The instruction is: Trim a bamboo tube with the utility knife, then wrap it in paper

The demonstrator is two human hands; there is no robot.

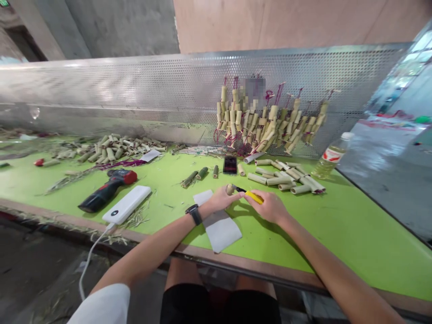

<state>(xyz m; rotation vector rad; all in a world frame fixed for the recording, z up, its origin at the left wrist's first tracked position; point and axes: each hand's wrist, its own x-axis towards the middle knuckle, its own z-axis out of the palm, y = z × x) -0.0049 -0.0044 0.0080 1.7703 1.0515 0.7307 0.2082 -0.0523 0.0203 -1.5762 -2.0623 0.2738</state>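
My left hand (221, 199) is wrapped round a short bamboo piece (230, 189), whose end faces up between the fingers. In my right hand (272, 207) is a yellow-handled utility knife (254, 197), its dark front end against the bamboo. Both hands are close together over the green table (270, 252). Beneath my left wrist lies a sheet of white paper (222, 230). Just beyond the hands are green bamboo pieces (202, 173), a small dark square object (230, 165), and several cut bamboo tubes (278, 180) to the right.
A cordless drill (111, 189) and a white power bank (128, 204) with a cable lie left. Behind them is a bamboo pile (111, 148). Strung bamboo figures (270, 121) hang on the perforated metal panel (162, 85). A bottle (332, 157) of yellowish liquid stands right.
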